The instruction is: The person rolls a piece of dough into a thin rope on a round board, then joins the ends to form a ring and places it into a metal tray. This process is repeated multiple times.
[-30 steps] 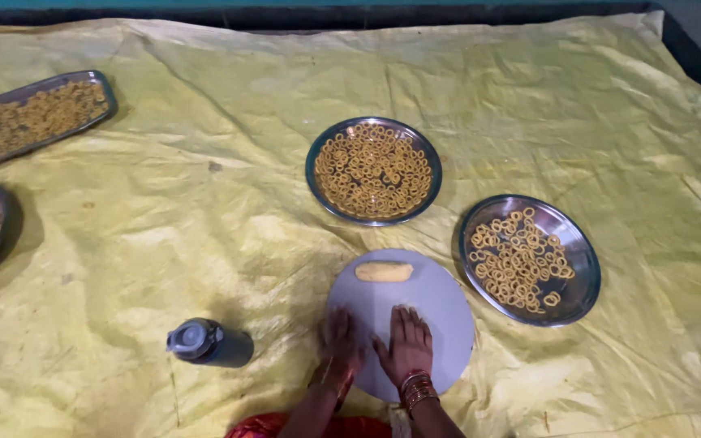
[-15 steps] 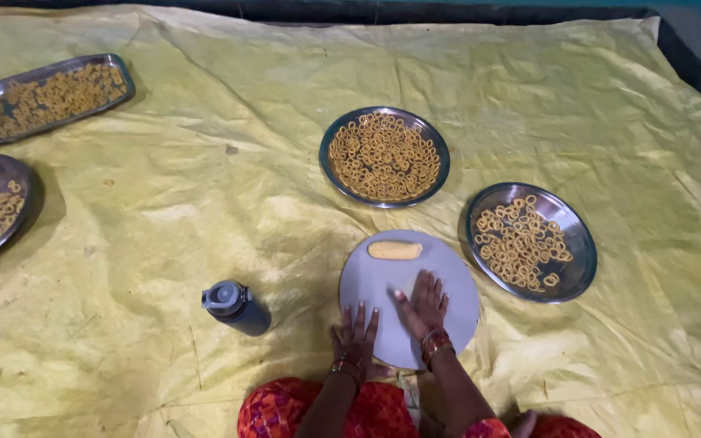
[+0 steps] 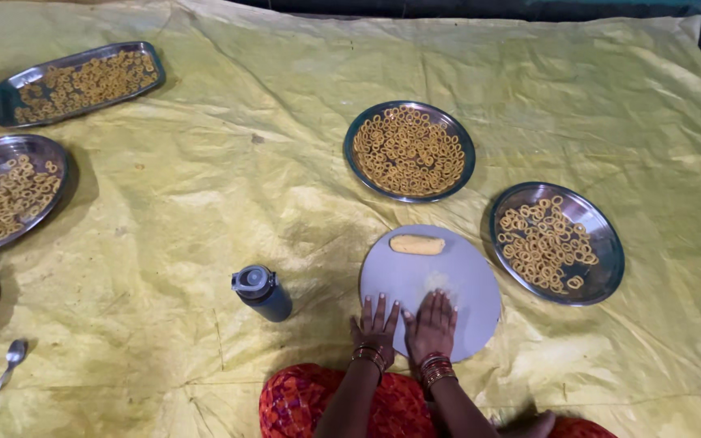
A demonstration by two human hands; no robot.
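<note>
While both hands press flat on the near edge of a round pale grey board (image 3: 456, 280), a short yellow log of dough (image 3: 417, 244) lies at the board's far edge, well beyond the fingertips. Its long axis runs left to right, across the line of reach. The left hand (image 3: 376, 324) and right hand (image 3: 431, 324) lie side by side, palms down, fingers straight and slightly spread, holding nothing. The dough sits roughly between them, a little nearer the right hand. A dark blue bottle (image 3: 262, 292) stands to the left, and a round steel plate of dough rings (image 3: 557, 241) lies to the right on the yellow sheet (image 3: 204, 203).
</note>
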